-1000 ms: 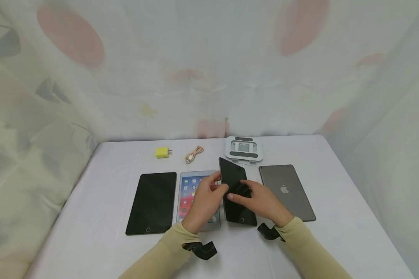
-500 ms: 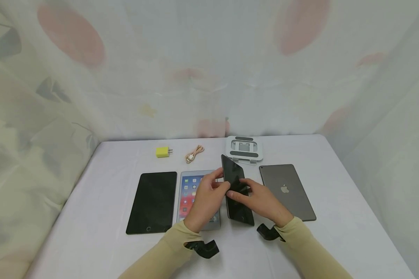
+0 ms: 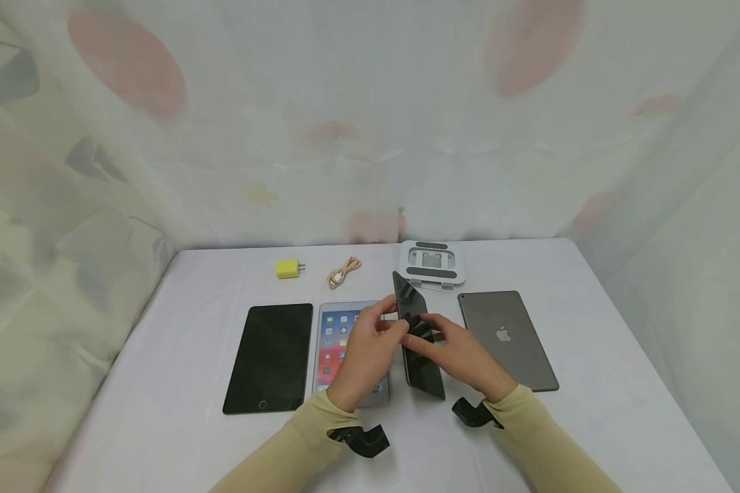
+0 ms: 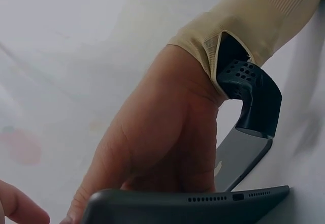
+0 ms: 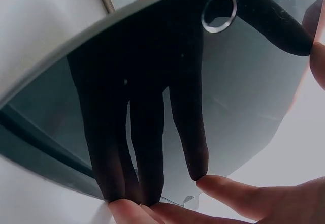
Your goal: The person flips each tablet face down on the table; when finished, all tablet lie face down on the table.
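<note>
Both hands are at a black tablet (image 3: 424,370) that stands tilted on the white table in the head view, its dark screen turned to the right. My left hand (image 3: 365,352) grips its left edge, with a fingertip (image 4: 23,206) visible in the left wrist view. My right hand (image 3: 459,352) touches the screen side; in the right wrist view its fingertips (image 5: 218,196) meet their reflections on the glass. The home button (image 5: 219,12) shows there. Under the left hand lies a white-framed tablet (image 3: 333,342) with a lit screen, partly hidden.
A black tablet (image 3: 271,359) lies flat at the left, and a grey one (image 3: 508,339), logo up, at the right. Behind them are a yellow charger plug (image 3: 287,268), a coiled cable (image 3: 342,272) and a folded white stand (image 3: 432,264). Curtains surround the table.
The held tablet has turned more edge-on, its screen swinging to the right. Its lower end has shifted slightly left and its top slightly right. Both hands keep nearly the same place.
</note>
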Demonstrator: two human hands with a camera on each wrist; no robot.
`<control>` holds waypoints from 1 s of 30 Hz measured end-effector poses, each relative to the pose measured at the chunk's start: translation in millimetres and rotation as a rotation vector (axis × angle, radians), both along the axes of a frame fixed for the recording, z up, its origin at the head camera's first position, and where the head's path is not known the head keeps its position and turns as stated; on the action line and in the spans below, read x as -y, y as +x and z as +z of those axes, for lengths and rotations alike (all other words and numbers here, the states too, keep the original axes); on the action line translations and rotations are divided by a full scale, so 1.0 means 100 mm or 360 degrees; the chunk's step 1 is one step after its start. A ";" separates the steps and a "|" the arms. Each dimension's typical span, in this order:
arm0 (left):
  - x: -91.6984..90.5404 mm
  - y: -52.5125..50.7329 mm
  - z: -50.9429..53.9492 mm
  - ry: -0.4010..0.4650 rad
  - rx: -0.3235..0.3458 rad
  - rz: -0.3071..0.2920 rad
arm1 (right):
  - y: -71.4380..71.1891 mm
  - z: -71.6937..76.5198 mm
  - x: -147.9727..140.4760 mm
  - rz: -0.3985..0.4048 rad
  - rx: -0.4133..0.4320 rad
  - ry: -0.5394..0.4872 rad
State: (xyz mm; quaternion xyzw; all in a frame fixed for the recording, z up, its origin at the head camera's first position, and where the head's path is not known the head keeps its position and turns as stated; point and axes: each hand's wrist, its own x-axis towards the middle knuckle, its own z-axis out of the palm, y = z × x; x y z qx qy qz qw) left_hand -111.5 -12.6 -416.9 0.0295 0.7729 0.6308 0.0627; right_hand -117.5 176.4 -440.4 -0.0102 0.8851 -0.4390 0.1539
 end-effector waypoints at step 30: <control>-0.02 0.04 0.03 0.0008 -0.0117 0.0040 | -0.01 -0.05 0.02 0.0111 0.0064 -0.0484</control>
